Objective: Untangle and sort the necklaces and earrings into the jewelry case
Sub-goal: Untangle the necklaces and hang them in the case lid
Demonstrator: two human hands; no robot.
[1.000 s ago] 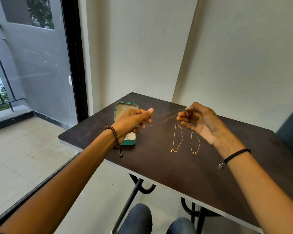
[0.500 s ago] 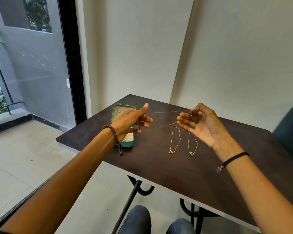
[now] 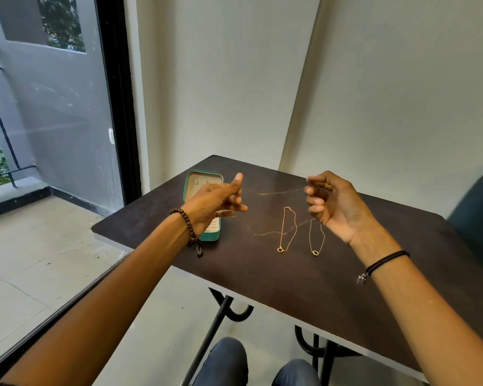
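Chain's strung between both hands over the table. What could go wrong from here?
1. The thin chain runs taut between the left hand and right hand; pulling harder may tighten any knot or snap it.
2. Its slack strand sags to the table across the left laid-out necklace; it could snag and tangle with it.
3. A slipped grip drops it onto that necklace.

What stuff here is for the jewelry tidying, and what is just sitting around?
For the job:
thin chain, pinched between left hand and right hand
left pendant necklace and right pendant necklace, lying on the table
open teal jewelry case

Just there:
dark chair
beaded bracelet
black cord bracelet
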